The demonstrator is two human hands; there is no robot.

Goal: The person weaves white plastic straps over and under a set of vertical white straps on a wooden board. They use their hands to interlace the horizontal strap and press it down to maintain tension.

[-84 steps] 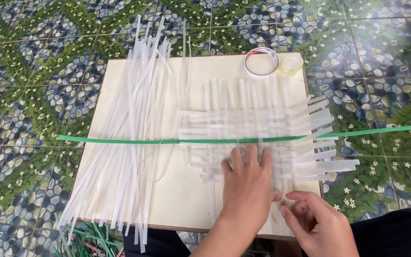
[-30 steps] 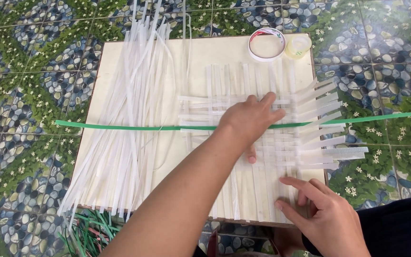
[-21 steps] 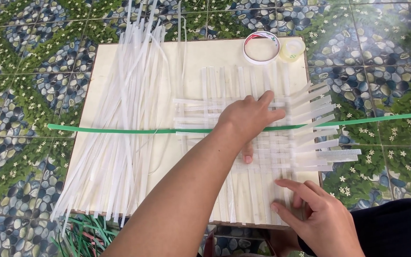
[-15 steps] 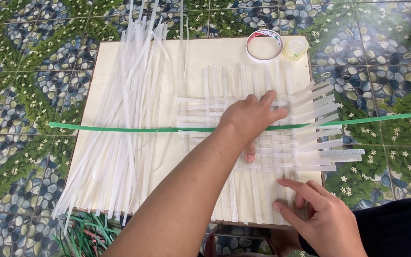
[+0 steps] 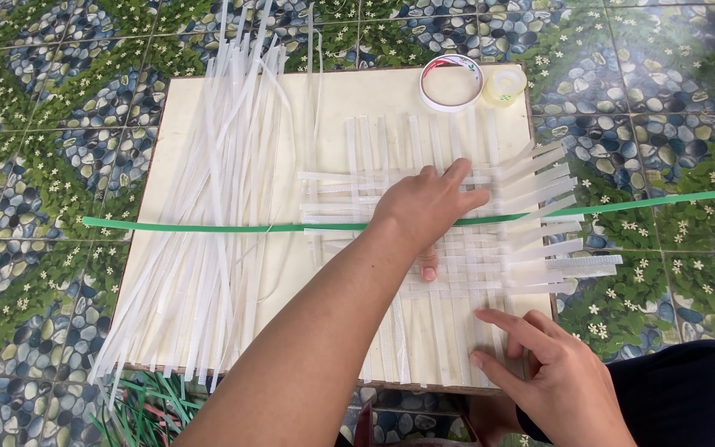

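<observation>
No packages, labels, signs or screens show anywhere in this view.

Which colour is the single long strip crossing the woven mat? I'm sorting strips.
Green; the long thin plastic strip shows best in the head view, lying across the white woven mat.

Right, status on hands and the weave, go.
Left hand flat on woven white strips. Right hand fingertips on lower strips. Green strip crosses the weave.

loose strips (image 5: 208,215) left of woven mat (image 5: 457,240), tape rolls (image 5: 452,83) behind, on board (image 5: 349,91)
</observation>
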